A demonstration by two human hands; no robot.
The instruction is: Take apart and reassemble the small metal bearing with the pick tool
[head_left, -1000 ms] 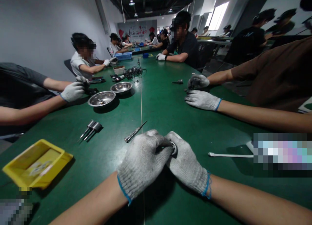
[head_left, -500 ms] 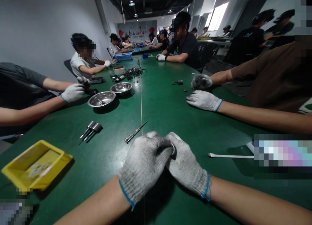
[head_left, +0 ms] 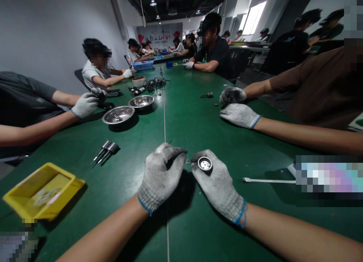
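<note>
My right hand [head_left: 217,178], in a white knit glove, holds a round metal part [head_left: 205,164]. Its ringed open end faces up and shows a pale inside with small dark holes. To its left, my gloved left hand [head_left: 163,175] is pinched, thumb and forefinger pressed together; whatever may be between them is hidden. A few tiny ring-like pieces [head_left: 187,161] lie on the green table [head_left: 181,231] between my hands. Behind my left hand only the thin dark tip of a screwdriver [head_left: 170,142] shows.
Left stand a yellow tray [head_left: 76,180] with small pieces in it, metal shafted parts [head_left: 104,152] and two steel bowls [head_left: 118,116]. A white cable [head_left: 269,181] lies right. Co-workers' gloved hands [head_left: 239,115] work at both sides. Tangled black wires [head_left: 155,85] lie farther back.
My hands have come apart from each other, the left shifting leftward and covering most of the screwdriver. The round part in my right hand is now visible, and the tiny pieces between the hands show.
</note>
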